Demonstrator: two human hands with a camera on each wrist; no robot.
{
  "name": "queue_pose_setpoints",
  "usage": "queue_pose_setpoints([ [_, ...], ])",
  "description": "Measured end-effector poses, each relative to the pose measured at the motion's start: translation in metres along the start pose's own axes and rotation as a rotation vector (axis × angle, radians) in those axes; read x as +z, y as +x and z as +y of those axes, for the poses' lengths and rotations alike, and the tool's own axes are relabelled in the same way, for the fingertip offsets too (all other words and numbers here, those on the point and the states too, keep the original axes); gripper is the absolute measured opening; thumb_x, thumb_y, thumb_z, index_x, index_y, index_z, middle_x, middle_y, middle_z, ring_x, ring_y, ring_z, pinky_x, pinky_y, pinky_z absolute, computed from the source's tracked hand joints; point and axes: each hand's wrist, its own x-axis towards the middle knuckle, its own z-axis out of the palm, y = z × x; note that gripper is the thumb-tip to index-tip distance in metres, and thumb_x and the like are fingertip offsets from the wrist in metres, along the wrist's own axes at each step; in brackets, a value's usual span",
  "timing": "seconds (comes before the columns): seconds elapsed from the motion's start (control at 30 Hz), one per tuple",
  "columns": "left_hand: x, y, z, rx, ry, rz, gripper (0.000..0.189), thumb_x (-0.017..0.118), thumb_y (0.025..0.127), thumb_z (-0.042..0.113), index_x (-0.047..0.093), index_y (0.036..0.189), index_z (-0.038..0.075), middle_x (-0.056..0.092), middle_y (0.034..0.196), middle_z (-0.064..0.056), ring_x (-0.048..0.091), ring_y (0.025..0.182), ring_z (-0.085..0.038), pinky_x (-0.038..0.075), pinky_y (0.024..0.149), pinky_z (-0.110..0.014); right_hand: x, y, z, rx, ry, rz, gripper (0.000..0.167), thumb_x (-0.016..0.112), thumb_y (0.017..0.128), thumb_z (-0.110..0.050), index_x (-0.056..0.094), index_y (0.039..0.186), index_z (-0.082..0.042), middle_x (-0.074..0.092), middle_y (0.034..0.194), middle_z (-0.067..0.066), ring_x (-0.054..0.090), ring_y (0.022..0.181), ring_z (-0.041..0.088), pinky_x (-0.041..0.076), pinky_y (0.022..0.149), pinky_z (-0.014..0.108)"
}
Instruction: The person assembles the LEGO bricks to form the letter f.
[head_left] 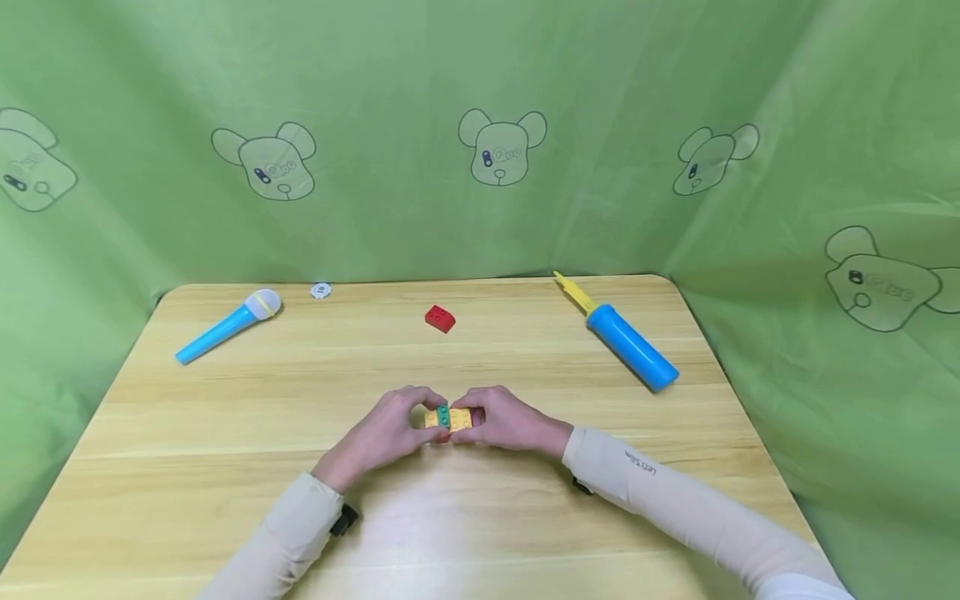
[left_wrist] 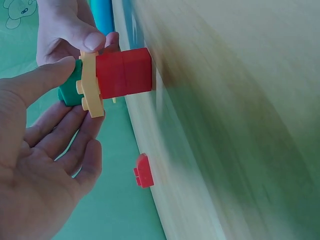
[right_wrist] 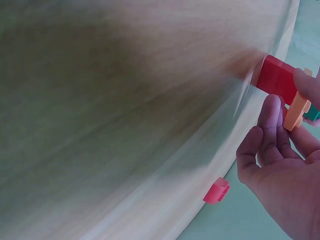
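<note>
Both hands meet over a small stack of toy building bricks near the middle of the table. My left hand (head_left: pixel 386 427) pinches the green brick (left_wrist: pixel 71 86) on top between thumb and index finger, its other fingers loosely spread. A yellow brick (head_left: pixel 461 418) lies crosswise under the green one and sticks out to both sides. My right hand (head_left: pixel 513 419) pinches the yellow brick at its right end. Below it, red bricks (left_wrist: pixel 125 73) form the upright base, its foot right at the tabletop. From above, the fingers mostly hide the red base.
A separate red brick (head_left: pixel 440 318) lies farther back on the wooden table (head_left: pixel 300 408). A blue toy microphone (head_left: pixel 228 327) and a white round chip (head_left: pixel 321 290) are at the back left. At the back right lies a blue pump (head_left: pixel 632 346) with a yellow end. Green curtains (head_left: pixel 390 225) surround the table.
</note>
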Motion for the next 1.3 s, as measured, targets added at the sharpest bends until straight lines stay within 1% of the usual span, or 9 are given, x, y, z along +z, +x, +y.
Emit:
queue_pose_setpoints([
  [0.37, -0.001, -0.001, -0.004, -0.013, -0.024, 0.005, 0.035, 0.083, 0.083, 0.021, 0.07, 0.114, 0.01, 0.07, 0.114, -0.005, 0.063, 0.109, -0.024, 0.05, 0.095, -0.046, 0.001, 0.002, -0.001, -0.007, -0.002, -0.002, 0.037, 0.081, 0.086, -0.029, 0.072, 0.118, -0.013, 0.064, 0.092, -0.008, 0.057, 0.075, 0.009, 0.049, 0.063, 0.022],
  [0.6, -0.002, -0.003, -0.007, 0.003, -0.014, 0.032, 0.036, 0.084, 0.082, 0.022, 0.07, 0.113, 0.011, 0.07, 0.111, -0.003, 0.063, 0.108, -0.022, 0.049, 0.096, -0.044, -0.001, 0.006, -0.001, -0.01, -0.022, -0.013, 0.038, 0.081, 0.086, -0.033, 0.071, 0.117, -0.013, 0.068, 0.105, -0.007, 0.06, 0.085, 0.008, 0.052, 0.071, 0.023],
  [0.7, -0.001, -0.003, -0.007, 0.012, -0.029, 0.025, 0.035, 0.083, 0.083, 0.022, 0.07, 0.113, 0.011, 0.07, 0.11, -0.001, 0.063, 0.107, -0.021, 0.049, 0.096, -0.044, -0.011, 0.007, -0.008, 0.006, -0.111, -0.047, 0.048, 0.08, 0.085, -0.042, 0.069, 0.12, -0.011, 0.067, 0.106, -0.005, 0.059, 0.084, 0.008, 0.051, 0.071, 0.024],
  [0.77, 0.0, -0.004, -0.007, 0.012, -0.04, 0.015, 0.035, 0.082, 0.084, 0.022, 0.069, 0.114, 0.011, 0.07, 0.11, -0.001, 0.062, 0.107, -0.021, 0.048, 0.097, -0.044, -0.025, 0.012, -0.018, 0.043, -0.18, -0.077, 0.059, 0.077, 0.084, -0.05, 0.066, 0.125, -0.009, 0.066, 0.106, -0.002, 0.058, 0.084, 0.01, 0.051, 0.073, 0.026],
  [0.87, -0.001, -0.005, -0.006, -0.002, -0.045, 0.001, 0.036, 0.082, 0.084, 0.021, 0.068, 0.115, 0.009, 0.069, 0.109, -0.002, 0.062, 0.106, -0.021, 0.049, 0.096, -0.044, -0.055, 0.029, -0.038, 0.104, -0.256, -0.062, 0.068, 0.073, 0.085, -0.056, 0.061, 0.132, -0.008, 0.065, 0.111, 0.003, 0.06, 0.09, 0.014, 0.051, 0.077, 0.03],
  [0.97, -0.001, -0.005, -0.005, -0.008, -0.045, -0.004, 0.036, 0.081, 0.085, 0.021, 0.068, 0.116, 0.008, 0.069, 0.109, -0.003, 0.062, 0.105, -0.022, 0.05, 0.095, -0.044, -0.084, 0.054, -0.05, 0.119, -0.268, 0.034, 0.06, 0.071, 0.089, -0.05, 0.062, 0.131, -0.007, 0.065, 0.115, 0.007, 0.062, 0.094, 0.02, 0.052, 0.08, 0.034],
  [1.03, 0.001, -0.004, -0.005, -0.004, -0.038, -0.004, 0.035, 0.081, 0.086, 0.022, 0.068, 0.116, 0.008, 0.069, 0.108, -0.002, 0.063, 0.104, -0.021, 0.05, 0.094, -0.044, -0.097, 0.072, -0.05, 0.104, -0.29, 0.1, 0.055, 0.071, 0.091, -0.044, 0.063, 0.128, -0.005, 0.065, 0.113, 0.009, 0.062, 0.095, 0.022, 0.053, 0.08, 0.035],
  [1.13, 0.002, -0.004, -0.006, -0.003, -0.03, -0.002, 0.035, 0.081, 0.086, 0.023, 0.068, 0.116, 0.009, 0.069, 0.108, -0.001, 0.063, 0.104, -0.02, 0.05, 0.094, -0.044, -0.106, 0.097, -0.042, 0.095, -0.316, 0.145, 0.053, 0.071, 0.092, -0.039, 0.063, 0.127, 0.0, 0.066, 0.112, 0.012, 0.062, 0.099, 0.024, 0.052, 0.084, 0.036],
  [1.3, 0.003, -0.004, -0.008, -0.009, -0.027, -0.001, 0.035, 0.08, 0.086, 0.024, 0.069, 0.116, 0.01, 0.069, 0.109, 0.0, 0.063, 0.105, -0.019, 0.049, 0.096, -0.043, -0.099, 0.13, -0.022, 0.134, -0.331, 0.141, 0.056, 0.07, 0.093, -0.039, 0.061, 0.13, 0.002, 0.065, 0.117, 0.015, 0.06, 0.1, 0.023, 0.052, 0.085, 0.037],
])
